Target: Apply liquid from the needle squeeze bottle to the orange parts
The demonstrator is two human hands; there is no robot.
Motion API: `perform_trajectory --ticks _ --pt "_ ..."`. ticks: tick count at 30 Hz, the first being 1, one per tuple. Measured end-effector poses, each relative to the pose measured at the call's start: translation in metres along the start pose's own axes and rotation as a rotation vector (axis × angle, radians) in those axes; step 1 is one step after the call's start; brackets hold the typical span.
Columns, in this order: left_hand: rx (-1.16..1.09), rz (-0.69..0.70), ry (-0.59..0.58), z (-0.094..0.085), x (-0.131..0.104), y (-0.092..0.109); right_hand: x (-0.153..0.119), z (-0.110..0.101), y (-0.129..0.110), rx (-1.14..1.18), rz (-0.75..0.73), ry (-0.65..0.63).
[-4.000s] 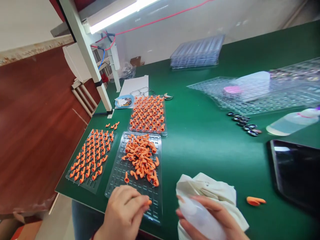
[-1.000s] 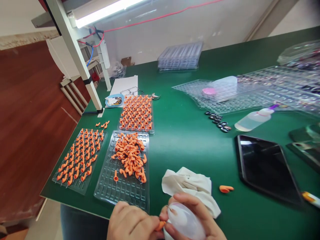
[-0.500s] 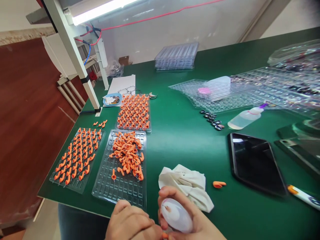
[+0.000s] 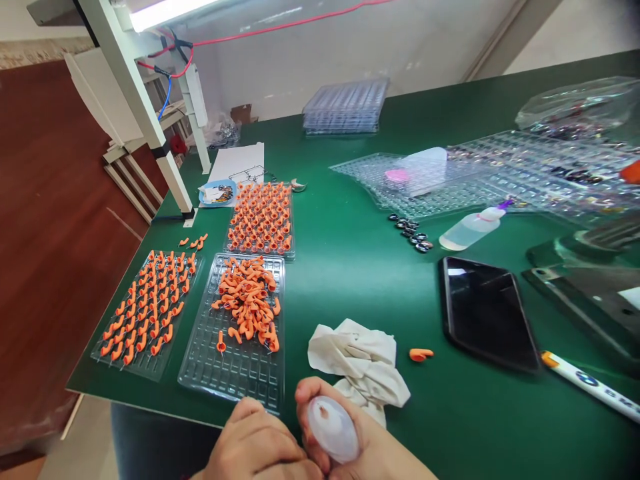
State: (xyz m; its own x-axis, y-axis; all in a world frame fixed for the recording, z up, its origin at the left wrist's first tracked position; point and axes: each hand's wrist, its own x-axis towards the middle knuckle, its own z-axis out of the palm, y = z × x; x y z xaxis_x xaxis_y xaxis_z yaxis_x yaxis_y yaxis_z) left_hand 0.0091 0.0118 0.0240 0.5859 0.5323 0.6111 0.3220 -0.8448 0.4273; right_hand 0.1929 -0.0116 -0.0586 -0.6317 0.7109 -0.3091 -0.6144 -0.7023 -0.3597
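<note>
My right hand [image 4: 367,447] grips a small translucent squeeze bottle [image 4: 332,429] at the table's near edge. My left hand [image 4: 255,448] is closed right beside it, fingers pressed against the right hand; what it pinches is hidden now. A crumpled white cloth [image 4: 357,363] lies just beyond both hands. In front of my left hand sits a clear tray [image 4: 235,373] with a loose heap of small orange parts [image 4: 247,303]. One orange part [image 4: 421,355] lies alone on the green table right of the cloth.
Two more trays hold orange parts in rows [image 4: 147,303], [image 4: 263,220]. A dark phone [image 4: 485,313], a marker pen [image 4: 590,385], a squeeze bottle [image 4: 470,230], small dark rings [image 4: 413,233] and empty clear trays [image 4: 345,107] lie farther off. A white lamp post [image 4: 150,140] stands at left.
My hands have drawn together at the near edge; the left hand came off the tray with an orange part, which is now out of sight. The view has shifted right and down.
</note>
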Motion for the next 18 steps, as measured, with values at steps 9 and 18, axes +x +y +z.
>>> perform_trajectory --ticks 9,18 --pt "0.029 -0.014 0.048 0.004 -0.003 0.001 -0.009 0.031 -0.014 -0.046 -0.070 0.165" --pt "0.264 -0.085 0.218 0.005 0.004 0.004 -0.023 0.023 -0.035 -0.568 -0.639 0.746"
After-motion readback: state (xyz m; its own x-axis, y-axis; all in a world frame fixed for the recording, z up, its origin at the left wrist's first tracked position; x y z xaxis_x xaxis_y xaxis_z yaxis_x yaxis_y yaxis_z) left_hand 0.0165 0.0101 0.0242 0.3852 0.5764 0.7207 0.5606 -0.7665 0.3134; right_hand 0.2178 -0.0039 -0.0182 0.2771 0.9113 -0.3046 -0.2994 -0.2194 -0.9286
